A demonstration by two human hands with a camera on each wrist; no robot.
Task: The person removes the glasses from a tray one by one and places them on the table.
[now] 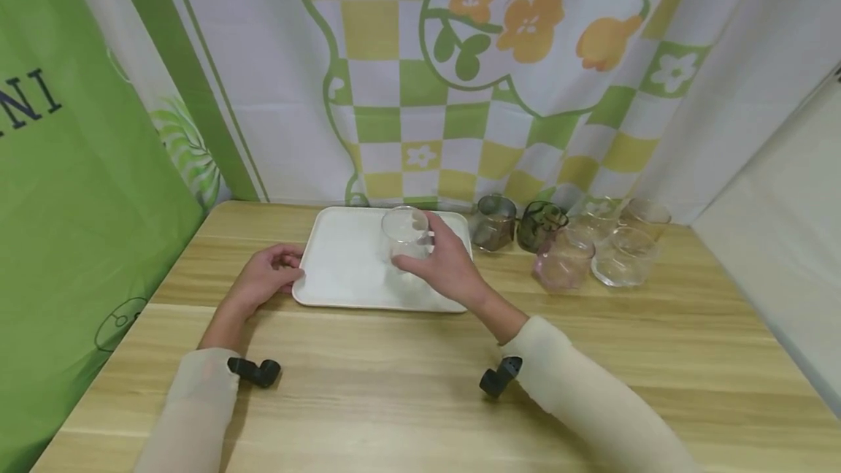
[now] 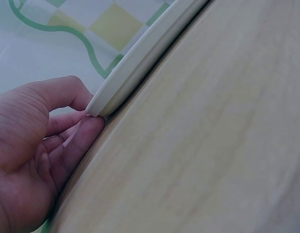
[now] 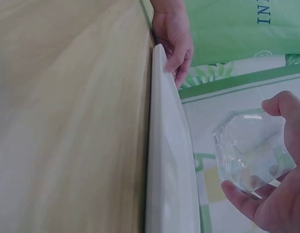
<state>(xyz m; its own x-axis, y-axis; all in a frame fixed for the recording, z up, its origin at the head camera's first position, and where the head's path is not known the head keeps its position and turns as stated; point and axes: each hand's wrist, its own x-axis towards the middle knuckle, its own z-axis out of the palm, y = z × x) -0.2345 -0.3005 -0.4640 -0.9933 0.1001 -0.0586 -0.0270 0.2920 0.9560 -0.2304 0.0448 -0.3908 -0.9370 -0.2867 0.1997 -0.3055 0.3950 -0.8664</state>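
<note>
A white rectangular tray (image 1: 342, 258) lies flat on the wooden table near its far side. My left hand (image 1: 264, 277) pinches the tray's left edge; in the left wrist view its thumb and fingers (image 2: 74, 92) meet at the rim. Over the tray, my right hand (image 1: 452, 261) grips a clear drinking glass (image 1: 402, 228) from its right side. The right wrist view shows this faceted glass (image 3: 252, 145) with fingers and thumb around it and a gap between it and the tray (image 3: 171, 160). No contents are visible in it.
Right of the tray stand several other glasses: a smoky grey one (image 1: 494, 225), a dark green one (image 1: 540, 228), a pink one (image 1: 565, 263), a clear one (image 1: 621, 261) and an amber one (image 1: 647, 216). A patterned curtain (image 1: 374, 86) hangs behind the table.
</note>
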